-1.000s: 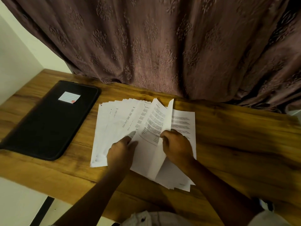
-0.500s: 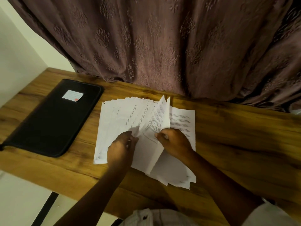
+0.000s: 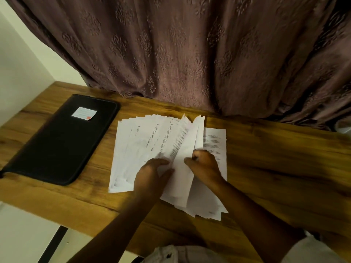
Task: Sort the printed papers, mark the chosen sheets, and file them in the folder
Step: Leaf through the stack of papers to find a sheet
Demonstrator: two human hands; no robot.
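A fan of white printed papers (image 3: 144, 141) lies spread on the wooden table (image 3: 275, 158). My left hand (image 3: 152, 175) rests on the fanned sheets at their lower part, fingers fairly straight. My right hand (image 3: 203, 166) pinches a lifted sheet (image 3: 190, 149) that stands on edge in the middle of the pile. Another printed page (image 3: 215, 141) lies flat to its right. The black zip folder (image 3: 60, 141) lies closed at the left, apart from the papers, with a small white label (image 3: 84, 113) on its cover.
A brown patterned curtain (image 3: 190, 54) hangs along the table's far edge. A pale wall (image 3: 22, 59) stands at the left. The table's near edge (image 3: 76, 219) runs just under my forearms, with floor below at the left.
The sheet held by my right hand has turned further up and leftward, now nearly on edge. My left hand slid slightly over the fan. The view shifted a little.
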